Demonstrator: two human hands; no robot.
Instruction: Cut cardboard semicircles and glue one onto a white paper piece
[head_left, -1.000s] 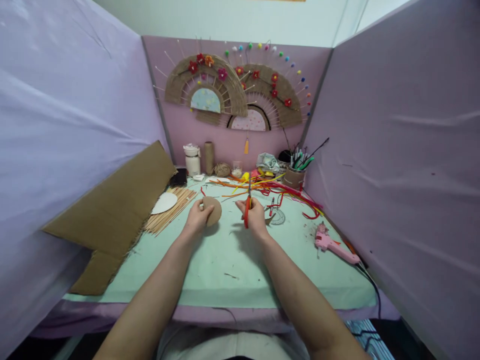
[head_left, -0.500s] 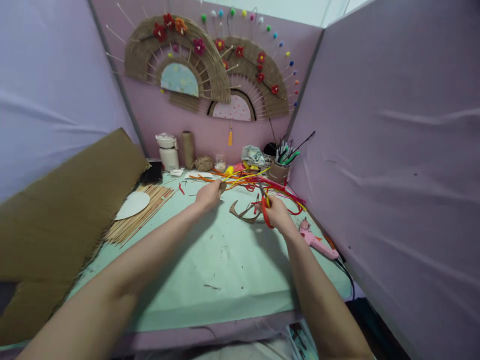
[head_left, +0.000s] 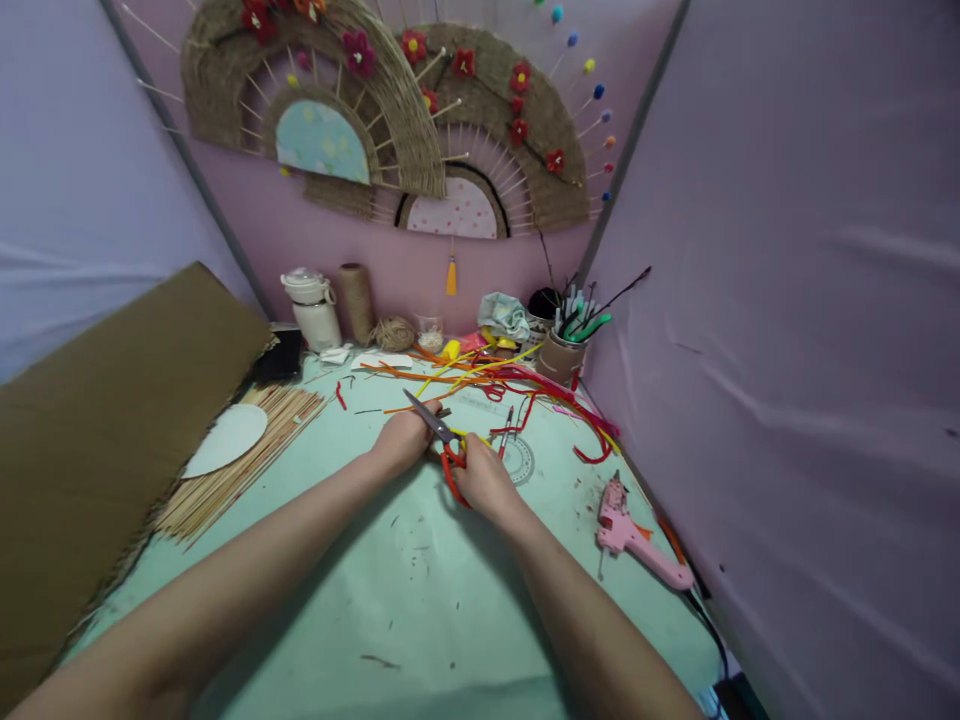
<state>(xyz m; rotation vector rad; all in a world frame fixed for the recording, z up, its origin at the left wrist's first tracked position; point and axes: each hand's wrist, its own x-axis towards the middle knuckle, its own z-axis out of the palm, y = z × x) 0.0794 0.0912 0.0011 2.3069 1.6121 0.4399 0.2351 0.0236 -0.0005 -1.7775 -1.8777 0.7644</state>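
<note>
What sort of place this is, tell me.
Probably a craft work table, judging by the red-handled scissors in the right hand, the pink glue gun and the flower-trimmed, fan-shaped decorations.

Smooth metal scissor blades (head_left: 429, 415), matt cardboard (head_left: 135, 400)

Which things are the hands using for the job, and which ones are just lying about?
In use:
Red-handled scissors, in the right hand
Brown piece, mostly hidden at the left hand

Lying about:
Pink glue gun
Thin sticks
White disc, on the sticks
Ball of twine
</note>
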